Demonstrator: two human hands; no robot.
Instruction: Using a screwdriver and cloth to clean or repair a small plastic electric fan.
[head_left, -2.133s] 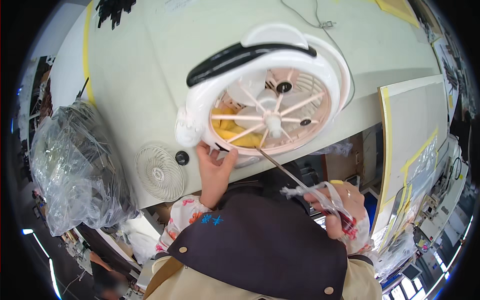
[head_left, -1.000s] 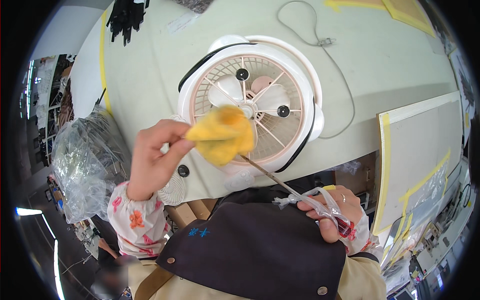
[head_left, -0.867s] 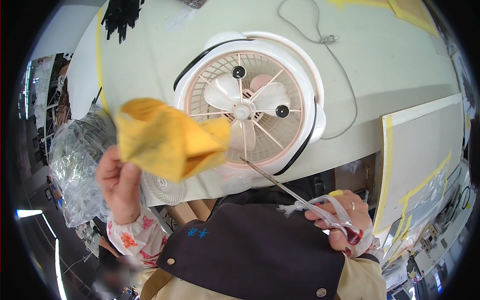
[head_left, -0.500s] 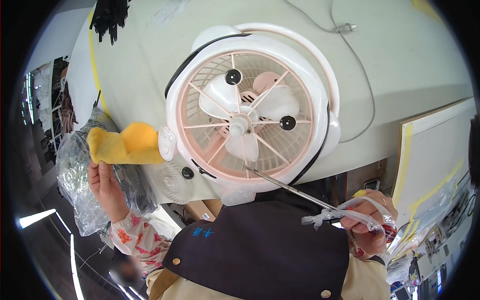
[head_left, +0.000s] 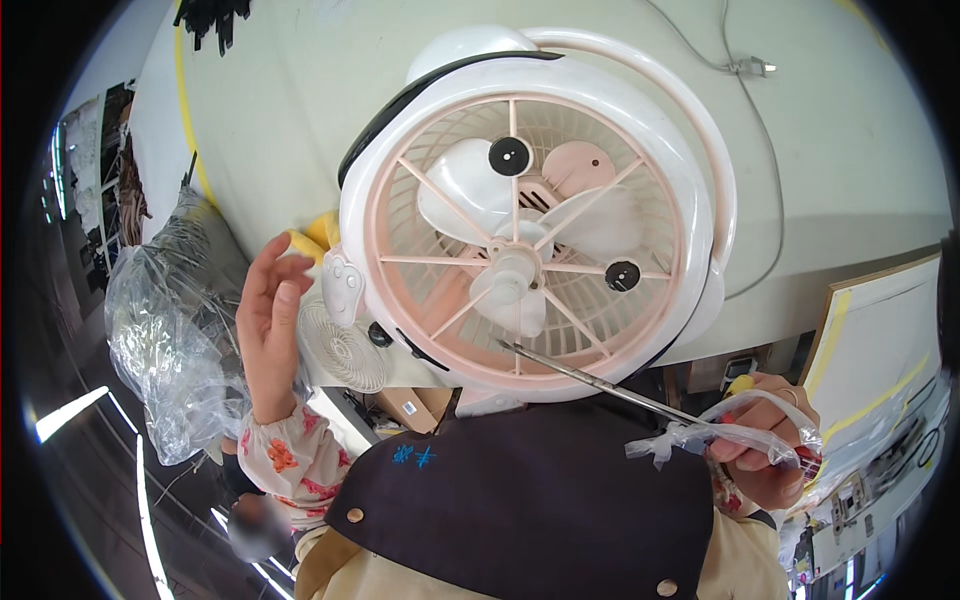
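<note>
A round white and pink electric fan [head_left: 690, 200] with black eye-like discs and a pink spoked front lies face up on the table. To its left is my left hand [head_left: 268, 325], raised, fingers loosely bent and thumb apart, with nothing gripped. Just past its fingertips a yellow cloth [head_left: 322, 230] lies against the fan, partly hidden by it. My right hand [head_left: 765, 440] grips a long-shafted screwdriver [head_left: 600, 383], its handle mostly covered by my fingers and a clear plastic strip [head_left: 690, 436]. The shaft's tip reaches over the fan's lower rim, near the spokes.
A small white round grille [head_left: 345, 345] and a black knob [head_left: 380, 334] sit beside the fan's lower left. Clear plastic bags [head_left: 170, 340] bulge at the left edge. A corded plug [head_left: 752, 67] lies at the far right, and a framed board [head_left: 870, 350] stands at right.
My left hand has let go of the yellow cloth and moved right. The cloth now lies beside the fan. The fan appears larger and shifted right in view; the screwdriver stays in my right hand.
</note>
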